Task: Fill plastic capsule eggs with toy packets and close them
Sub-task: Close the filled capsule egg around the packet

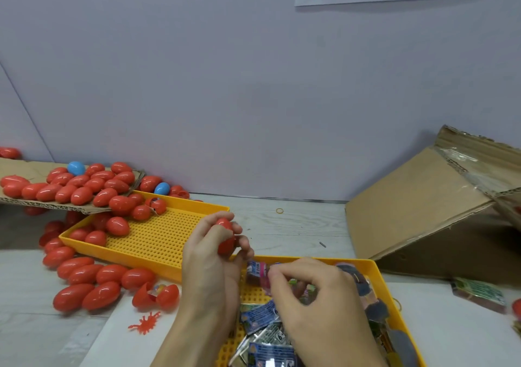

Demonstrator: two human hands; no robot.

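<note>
While left hand point(214, 249) grips a red egg point(226, 237), right hand point(315, 290) pinches a toy packet point(258, 275) over the yellow tray point(377, 275).

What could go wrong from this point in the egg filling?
The left hand holds a red egg over the tray edge; if the grip slips, it may roll away. The right hand picks among overlapping toy packets, so it may lift more than one. A half-open egg on the table could spill its contents if bumped.
</note>
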